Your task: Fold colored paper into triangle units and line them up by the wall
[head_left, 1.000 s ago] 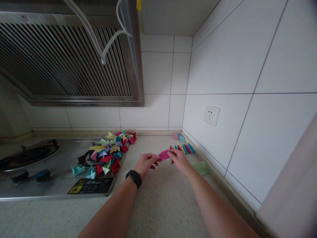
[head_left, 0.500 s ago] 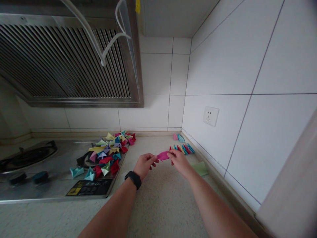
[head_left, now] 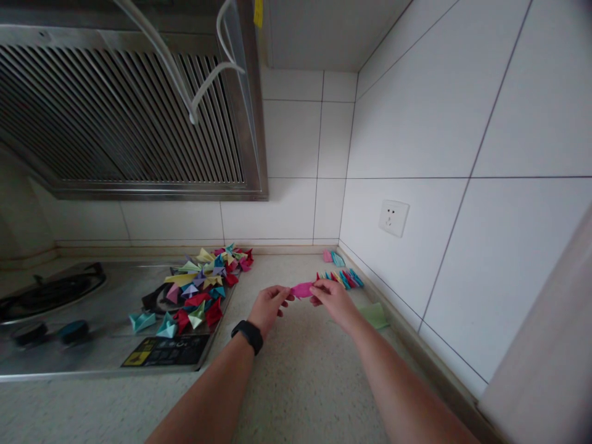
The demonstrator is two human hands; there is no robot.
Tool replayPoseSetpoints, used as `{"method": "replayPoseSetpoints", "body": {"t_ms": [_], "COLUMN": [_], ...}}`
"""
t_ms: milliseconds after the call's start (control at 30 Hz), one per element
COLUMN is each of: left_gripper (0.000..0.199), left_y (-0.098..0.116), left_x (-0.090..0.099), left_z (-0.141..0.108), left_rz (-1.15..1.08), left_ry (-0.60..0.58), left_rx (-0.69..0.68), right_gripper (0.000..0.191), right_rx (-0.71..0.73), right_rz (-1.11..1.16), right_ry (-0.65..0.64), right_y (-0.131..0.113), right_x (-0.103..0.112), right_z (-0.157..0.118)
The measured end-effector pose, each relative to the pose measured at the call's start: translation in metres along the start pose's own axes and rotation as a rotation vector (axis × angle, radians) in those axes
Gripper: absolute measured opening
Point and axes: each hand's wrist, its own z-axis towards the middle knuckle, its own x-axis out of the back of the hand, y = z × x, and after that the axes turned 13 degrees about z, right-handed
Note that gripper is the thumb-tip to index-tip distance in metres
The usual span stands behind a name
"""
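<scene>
A small magenta piece of folded paper [head_left: 302, 290] is held in the air over the speckled counter [head_left: 319, 376]. My left hand [head_left: 269, 308], with a dark band on its wrist, pinches the paper's left end. The right end is between the thumb and fingers of my right hand [head_left: 333, 300]. Just behind my right hand stands a row of colourful folded papers [head_left: 350, 279]. Light green paper [head_left: 375, 315] lies to the right of that hand, partly hidden by the arm.
A heap of colourful folded paper pieces [head_left: 198, 290] covers the right part of the gas stove [head_left: 106, 354]. Pink and blue folded pieces [head_left: 337, 258] lie by the back corner. A range hood [head_left: 161, 191] hangs above; a tiled wall with a socket [head_left: 394, 217] stands at right.
Both hands and the magenta paper have shifted slightly to the left. The hold on the paper's two ends stays the same.
</scene>
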Motion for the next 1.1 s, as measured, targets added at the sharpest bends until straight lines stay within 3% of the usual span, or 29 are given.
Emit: {"method": "replayPoseSetpoints", "body": {"t_ms": [300,433,567,700,900,1100], "left_gripper": [0.039,0.045,0.056,0.062,0.057,0.043], "left_y": [0.0,0.002,0.004,0.008,0.008,0.003], "left_x": [-0.001,-0.001,-0.003,-0.005,-0.003,-0.004], "left_z": [0.003,0.001,-0.005,-0.009,-0.007,-0.004], "left_rz": [0.014,0.016,-0.079,-0.154,-0.116,-0.05], "left_ry": [0.041,0.048,-0.091,-0.203,-0.135,-0.086], "left_rx": [-0.019,0.044,0.092,0.111,0.073,0.064], "right_gripper": [0.027,0.024,0.013,0.014,0.02,0.014], "right_rx": [0.076,0.145,0.363,0.502,0.51,0.375], "right_rz": [-0.108,-0.128,-0.299,-0.425,-0.457,-0.412], "right_ry": [0.023,0.078,0.095,-0.045,-0.171,-0.229], "right_y": [0.001,0.0,-0.008,-0.017,-0.022,-0.018], "right_x": [0.004,0.005,0.001,-0.007,-0.014,-0.017], "right_z": [0.001,0.002,-0.003,-0.01,-0.015,-0.019]}}
